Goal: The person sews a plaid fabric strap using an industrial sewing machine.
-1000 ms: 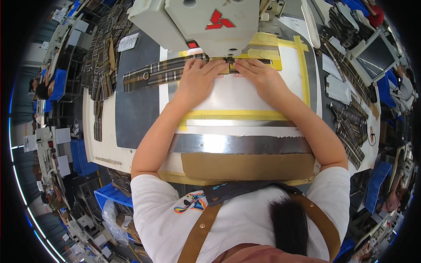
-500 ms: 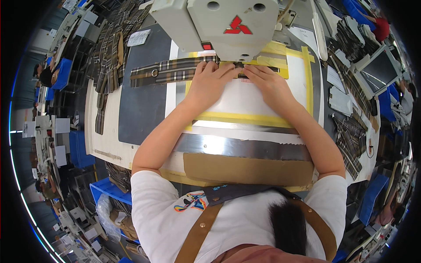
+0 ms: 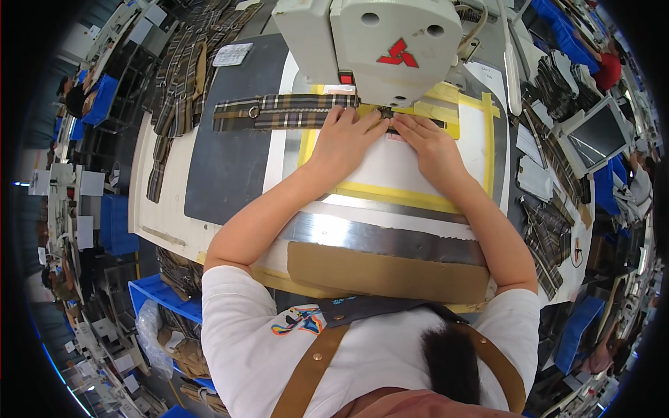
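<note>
A plaid fabric strip point(image 3: 293, 113) with a zipper along its length and a metal ring near its left end lies across the work plate, its right end running under the sewing machine head point(image 3: 397, 45). My left hand point(image 3: 345, 143) rests on the strip's right part, fingers stretched and slightly apart. Close beside it, my right hand point(image 3: 433, 148) lies with extended fingers at the small dark piece beneath the machine. The fingertips of both hands almost meet there. A yellow template point(image 3: 451, 130) surrounds this spot, and the needle area is partly hidden by the machine head and fingers.
Yellow tape point(image 3: 489, 150) borders the white plate. A metal strip point(image 3: 390, 233) and brown cardboard point(image 3: 383, 272) lie nearer me. Plaid pieces point(image 3: 182, 90) are heaped at the left; a screen point(image 3: 596, 129) stands at the right. A blue crate point(image 3: 164, 296) sits at lower left.
The whole view has shifted slightly, so the machine and strip appear farther right. Both hands stay at the same spot under the machine head, with their fingers hardly changed.
</note>
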Available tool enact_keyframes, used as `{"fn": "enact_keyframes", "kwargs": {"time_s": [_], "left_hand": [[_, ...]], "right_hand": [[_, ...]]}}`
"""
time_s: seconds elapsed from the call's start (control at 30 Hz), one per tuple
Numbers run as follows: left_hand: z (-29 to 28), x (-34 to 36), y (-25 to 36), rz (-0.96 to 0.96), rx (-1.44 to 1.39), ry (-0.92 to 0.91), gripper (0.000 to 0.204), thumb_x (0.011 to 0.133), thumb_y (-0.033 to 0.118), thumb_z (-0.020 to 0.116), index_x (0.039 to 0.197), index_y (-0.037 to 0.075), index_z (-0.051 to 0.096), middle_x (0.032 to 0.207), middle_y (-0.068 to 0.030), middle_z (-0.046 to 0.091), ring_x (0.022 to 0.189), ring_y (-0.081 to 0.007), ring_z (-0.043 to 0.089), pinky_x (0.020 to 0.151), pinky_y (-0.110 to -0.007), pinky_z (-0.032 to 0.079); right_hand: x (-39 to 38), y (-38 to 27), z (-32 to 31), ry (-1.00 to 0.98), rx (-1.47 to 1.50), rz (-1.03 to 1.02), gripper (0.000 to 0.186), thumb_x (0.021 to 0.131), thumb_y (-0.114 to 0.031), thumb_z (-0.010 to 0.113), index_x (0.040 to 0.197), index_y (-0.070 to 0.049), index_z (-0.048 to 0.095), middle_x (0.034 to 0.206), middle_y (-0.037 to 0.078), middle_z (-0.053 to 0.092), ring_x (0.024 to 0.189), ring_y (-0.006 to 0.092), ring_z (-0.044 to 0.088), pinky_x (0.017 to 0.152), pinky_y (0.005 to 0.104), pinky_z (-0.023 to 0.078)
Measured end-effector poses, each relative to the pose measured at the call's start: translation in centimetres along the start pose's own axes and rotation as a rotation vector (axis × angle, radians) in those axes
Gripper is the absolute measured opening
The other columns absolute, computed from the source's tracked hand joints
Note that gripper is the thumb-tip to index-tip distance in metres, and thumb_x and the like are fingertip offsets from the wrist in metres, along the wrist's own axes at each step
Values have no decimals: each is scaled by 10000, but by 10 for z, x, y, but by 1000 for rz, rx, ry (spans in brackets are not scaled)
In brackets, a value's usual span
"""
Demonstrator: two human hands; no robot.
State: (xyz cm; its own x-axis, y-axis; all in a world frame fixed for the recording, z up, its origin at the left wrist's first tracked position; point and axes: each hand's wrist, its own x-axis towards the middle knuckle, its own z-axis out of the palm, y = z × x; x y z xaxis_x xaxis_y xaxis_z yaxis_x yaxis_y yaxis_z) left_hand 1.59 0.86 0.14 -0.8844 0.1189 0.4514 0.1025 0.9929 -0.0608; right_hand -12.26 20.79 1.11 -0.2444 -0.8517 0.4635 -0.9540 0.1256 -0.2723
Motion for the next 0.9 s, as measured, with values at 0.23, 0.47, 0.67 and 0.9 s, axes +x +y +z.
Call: {"fn": "enact_keyframes", "kwargs": {"time_s": [0.23,0.47,0.67,0.9], "left_hand": [[-1,1,4,-15,-7,-6,487,872,50,643,1341,176,690,1319,4,637,1023,-264,608,1050,-458,435],[0,-1,4,-20,-5,-20,496,874,53,643,1355,171,677,1322,5,633,1016,-262,606,1052,-448,435],[0,-1,4,-22,-17,17,484,878,51,638,1344,171,688,1318,5,649,1020,-262,609,1060,-448,432],[1,-3,4,-39,-46,11,462,902,48,620,1340,173,696,1341,-7,656,1062,-280,624,1090,-466,423]], "right_hand": [[1,-3,-1,1,-44,-4,470,835,41,627,1297,6,710,1340,126,722,1227,291,680,957,393,610],[2,-3,0,7,-21,-8,462,845,39,637,1300,7,709,1329,133,724,1219,299,684,960,395,606],[1,-1,1,17,-24,-15,471,853,43,633,1316,-4,706,1335,130,720,1235,300,680,984,395,595],[1,-4,-1,-3,-19,2,470,850,42,637,1311,-6,711,1349,132,715,1238,301,681,992,397,592]]}}
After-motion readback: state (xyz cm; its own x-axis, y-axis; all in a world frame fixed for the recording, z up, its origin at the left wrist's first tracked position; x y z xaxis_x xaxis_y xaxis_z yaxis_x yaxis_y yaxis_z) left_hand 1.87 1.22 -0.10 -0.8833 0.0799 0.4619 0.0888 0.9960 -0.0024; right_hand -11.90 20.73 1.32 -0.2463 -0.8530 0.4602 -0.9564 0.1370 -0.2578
